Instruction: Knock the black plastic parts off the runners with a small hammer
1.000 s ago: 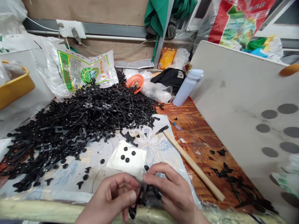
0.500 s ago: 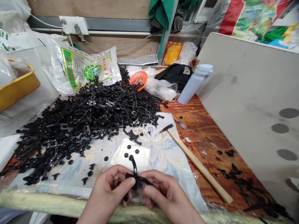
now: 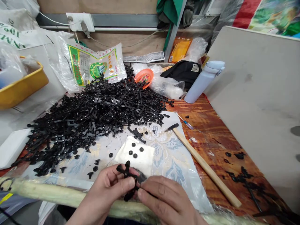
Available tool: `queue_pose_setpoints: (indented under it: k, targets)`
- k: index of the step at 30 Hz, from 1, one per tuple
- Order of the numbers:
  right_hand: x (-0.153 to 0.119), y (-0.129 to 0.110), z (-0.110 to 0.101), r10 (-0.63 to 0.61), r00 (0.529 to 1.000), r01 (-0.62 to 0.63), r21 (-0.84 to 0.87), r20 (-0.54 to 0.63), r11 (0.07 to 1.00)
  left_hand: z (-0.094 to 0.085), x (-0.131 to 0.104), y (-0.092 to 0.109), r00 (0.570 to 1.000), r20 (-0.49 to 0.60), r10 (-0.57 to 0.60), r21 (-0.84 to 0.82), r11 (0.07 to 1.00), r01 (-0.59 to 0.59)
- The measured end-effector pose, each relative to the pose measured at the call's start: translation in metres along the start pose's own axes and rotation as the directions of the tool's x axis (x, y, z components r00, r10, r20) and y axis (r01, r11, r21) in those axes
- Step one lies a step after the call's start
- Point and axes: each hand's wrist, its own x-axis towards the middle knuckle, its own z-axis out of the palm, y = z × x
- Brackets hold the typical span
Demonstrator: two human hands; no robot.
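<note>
Between my two hands, at the front edge of the table, is a black plastic bracket [image 3: 127, 172] with several arms. My left hand [image 3: 112, 187] pinches it between thumb and fingers. My right hand [image 3: 164, 197] has its thumb and fingertips closed at the bracket's right side; what exactly they grip there is partly hidden. Just beyond the hands lies a folded white cloth [image 3: 145, 159] with several round black caps [image 3: 135, 155] on it. A large heap of similar black plastic parts [image 3: 100, 106] spreads behind and to the left.
A hammer [image 3: 206, 165] with a wooden handle lies to the right, a small screwdriver [image 3: 185, 122] behind it. A pale blue bottle [image 3: 203, 82] stands near the grey side panel [image 3: 257, 93]. Loose black parts [image 3: 243, 178] lie on the right. A yellow bin [image 3: 25, 84] sits at left.
The bracket has been turned in my hands, its arms now pointing up and left. My right hand has rolled over, its back now facing up. The view has shifted slightly left.
</note>
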Motion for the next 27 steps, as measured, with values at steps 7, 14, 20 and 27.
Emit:
queue_pose_setpoints:
  k: [7,14,20,27]
  targets:
    - [-0.017,-0.005,0.026,0.094,0.99,-0.095,-0.007,-0.11,0.995,0.011,0.005,-0.011,0.99,-0.14,0.011,-0.059,0.998,-0.02]
    - [-0.001,-0.011,0.017,0.532,0.844,-0.49,0.306,-0.067,0.816,0.015,0.007,-0.018,0.956,-0.262,0.134,0.328,0.944,-0.042]
    - [0.018,0.0,0.009,0.697,0.711,-0.647,0.471,0.089,0.6,0.017,0.004,-0.02,0.981,-0.161,0.11,0.304,0.951,-0.056]
    - [0.016,0.0,0.022,0.738,0.675,-0.627,0.526,-0.002,0.574,0.004,-0.005,-0.033,0.985,-0.168,-0.043,0.06,0.997,0.054]
